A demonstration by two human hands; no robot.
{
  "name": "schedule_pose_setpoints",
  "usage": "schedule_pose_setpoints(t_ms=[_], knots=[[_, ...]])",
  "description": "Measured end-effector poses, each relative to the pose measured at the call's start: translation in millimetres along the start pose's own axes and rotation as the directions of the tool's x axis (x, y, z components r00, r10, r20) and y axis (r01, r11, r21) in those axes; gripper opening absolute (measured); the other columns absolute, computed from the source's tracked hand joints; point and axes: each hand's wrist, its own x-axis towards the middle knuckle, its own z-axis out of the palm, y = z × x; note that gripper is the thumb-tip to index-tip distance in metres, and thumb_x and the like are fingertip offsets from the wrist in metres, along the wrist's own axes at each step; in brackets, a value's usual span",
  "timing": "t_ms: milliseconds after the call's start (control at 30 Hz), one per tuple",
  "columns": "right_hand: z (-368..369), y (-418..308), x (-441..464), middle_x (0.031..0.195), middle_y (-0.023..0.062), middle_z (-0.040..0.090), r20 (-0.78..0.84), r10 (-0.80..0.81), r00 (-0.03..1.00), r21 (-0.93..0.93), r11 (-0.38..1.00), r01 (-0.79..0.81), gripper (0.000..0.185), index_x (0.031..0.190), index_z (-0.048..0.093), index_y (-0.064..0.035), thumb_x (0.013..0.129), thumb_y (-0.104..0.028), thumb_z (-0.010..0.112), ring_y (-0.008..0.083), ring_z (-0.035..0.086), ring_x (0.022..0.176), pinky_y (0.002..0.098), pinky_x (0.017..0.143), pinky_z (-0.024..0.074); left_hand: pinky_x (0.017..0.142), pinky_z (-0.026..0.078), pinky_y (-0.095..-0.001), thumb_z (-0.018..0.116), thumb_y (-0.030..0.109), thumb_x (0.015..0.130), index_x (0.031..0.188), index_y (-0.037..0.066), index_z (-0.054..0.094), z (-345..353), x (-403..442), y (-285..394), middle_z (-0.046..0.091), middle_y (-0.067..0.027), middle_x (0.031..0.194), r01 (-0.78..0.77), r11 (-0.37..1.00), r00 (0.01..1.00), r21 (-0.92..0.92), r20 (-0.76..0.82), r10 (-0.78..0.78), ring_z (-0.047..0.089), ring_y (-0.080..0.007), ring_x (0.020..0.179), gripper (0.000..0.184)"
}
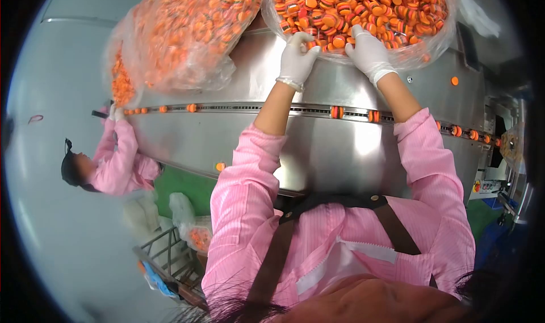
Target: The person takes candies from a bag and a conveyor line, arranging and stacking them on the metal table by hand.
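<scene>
At far left, a co-worker [122, 164] reaches to the track [244, 107], which carries spaced orange pieces [192, 107]. Beyond it lies a full bag [218, 64]. The left hand [296, 61] curls at the open bag's [434, 53] near edge; whether it pinches anything is unclear. The right hand [369, 53] reaches over the pieces inside, thumb spread.
</scene>
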Motion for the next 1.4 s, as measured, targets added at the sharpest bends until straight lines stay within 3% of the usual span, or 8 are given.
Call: schedule_pose_setpoints(t_ms=[67, 233, 433, 667, 833, 1000, 1267, 1400], knots=[[-1.2, -3.4, 0.7, 0.105, 0.0211, 0.063, 0.01, 0.02, 1.0, -0.01, 1.0, -0.02, 0.032, 0.113, 0.054, -0.0069, 0.086, -0.024, 0.055, 0.0378, 0.064, 0.096, 0.0476, 0.083, 0.0507, 0.066, 0.05, -0.0272, 0.065, 0.011, 0.088, 0.1, 0.005, 0.058, -5.9, -19.5, -8.8, 0.06, -0.0044, 0.091, 0.051, 0.924, 0.997, -0.378, -0.036, -0.07, 0.059, -0.0133, 0.08, 0.015], [-10.8, 3.6, -14.9, 0.106, 0.0204, 0.062, -0.149, -0.005, 0.989, 0.328, 0.943, 0.055, 0.031, 0.109, 0.059, -0.0064, 0.086, -0.025, 0.053, 0.0378, 0.06, 0.103, 0.0437, 0.091, 0.0473, 0.058, 0.048, -0.0253, 0.061, 0.01, 0.09, 0.103, 0.003, 0.057, -19.3, -102.6, -3.4, 0.058, -0.0017, 0.076, 0.403, 0.779, 0.913, -0.48, 0.149, -0.381, 0.058, -0.0101, 0.064, 0.015], [-7.4, 21.5, -84.5, 0.101, 0.0124, 0.059, 0.27, -0.202, 0.941, 0.78, 0.619, -0.09, 0.02, 0.103, 0.059, -0.0038, 0.084, -0.01, 0.056, 0.024, 0.059, 0.098, 0.0317, 0.093, 0.0441, 0.069, 0.051, -0.0321, 0.066, 0.025, 0.088, 0.101, -0.001, 0.062, -6.6, -120.4, -12.1, 0.063, -0.0089, 0.076, 0.343, 0.878, 0.868, 0.334, 0.245, -0.433, 0.062, -0.019, 0.069, 0.029], [-7.0, 42.6, -147.2, 0.101, 0.0196, 0.057, 0.339, -0.109, 0.934, 0.317, 0.948, -0.005, 0.02, 0.1, 0.06, -0.0044, 0.086, -0.019, 0.06, 0.0367, 0.061, 0.086, 0.0412, 0.079, 0.0504, 0.082, 0.051, -0.0427, 0.069, 0.041, 0.079, 0.1, -0.002, 0.065, 16.6, -28.3, 20.3, 0.066, -0.021, 0.097, -0.07, 0.939, 0.989, 0.336, -0.098, 0.109, 0.063, -0.0364, 0.094, 0.047], [-26.6, 51.4, -155.3, 0.104, 0.0197, 0.056, 0.285, -0.042, 0.958, 0.143, 0.99, 0.001, 0.024, 0.106, 0.061, -0.0064, 0.084, -0.017, 0.064, 0.0398, 0.06, 0.09, 0.0446, 0.083, 0.0492, 0.081, 0.051, -0.0429, 0.07, 0.047, 0.078, 0.092, -0.001, 0.065, 62.1, 11.1, 28.8, 0.065, -0.0208, 0.095, 0.097, 0.89, 0.992, 0.445, -0.119, -0.048, 0.063, -0.0349, 0.091, 0.049], [-46.0, 54.0, -72.8, 0.116, 0.0183, 0.056, -0.272, -0.228, 0.935, 0.128, 0.954, 0.27, 0.031, 0.117, 0.057, -0.0066, 0.09, -0.02, 0.061, 0.0378, 0.059, 0.103, 0.0441, 0.087, 0.049, 0.078, 0.051, -0.0428, 0.07, 0.039, 0.078, 0.099, 0.003, 0.062, 76.3, 6.5, 31.9, 0.063, -0.0173, 0.092, 0.068, 0.869, 0.989, 0.491, -0.149, 0.007, 0.064, -0.0335, 0.086, 0.042], [-21.9, 37.3, 31.0, 0.117, 0.0158, 0.058, -0.015, -0.102, 0.995, -0.221, 0.971, 0.097, 0.035, 0.122, 0.052, -0.0078, 0.089, -0.015, 0.057, 0.0346, 0.062, 0.101, 0.0468, 0.083, 0.0511, 0.068, 0.051, -0.0367, 0.069, 0.009, 0.074, 0.098, 0.003, 0.057, 17.4, -47.0, 50.5, 0.057, -0.0153, 0.094, -0.052, 0.998, 0.996, 0.031, -0.072, 0.054, 0.062, -0.0285, 0.073, 0.027], [-28.2, 38.6, 17.9, 0.113, 0.0182, 0.061, -0.199, -0.138, 0.97, -0.048, 0.99, 0.131, 0.032, 0.117, 0.051, -0.0063, 0.09, -0.02, 0.06, 0.038, 0.063, 0.097, 0.048, 0.08, 0.0509, 0.069, 0.052, -0.0407, 0.067, 0.007, 0.079, 0.096, 0.003, 0.056, -12.3, -95.4, 26.7, 0.056, -0.0174, 0.099, -0.179, 0.936, 0.963, 0.302, 0.25, 0.103, 0.062, -0.0345, 0.077, 0.021]])
